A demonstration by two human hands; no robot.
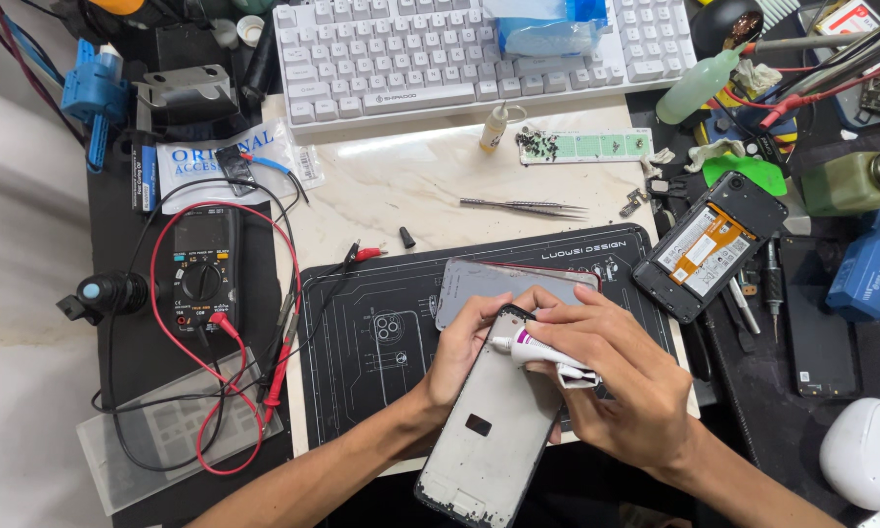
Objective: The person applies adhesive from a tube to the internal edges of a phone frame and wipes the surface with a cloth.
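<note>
Flat plastic packet (227, 161), white with blue print: far up-left of the fingers (479, 313), on the tabletop (401, 186). Multimeter screen (202, 235), small grey rectangle: left of the fingers. Opened phone (710, 244) bearing white and orange labels: up-right of the fingers. Blue box (872, 262): far right. Clear blue-topped pouch (545, 27): far above, on the keyboard (410, 59).

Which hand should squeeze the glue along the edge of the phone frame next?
Probably the right hand: it grips the small white glue tube with the nozzle at the top edge of the phone frame. The left hand is busy gripping and steadying that frame.
</note>
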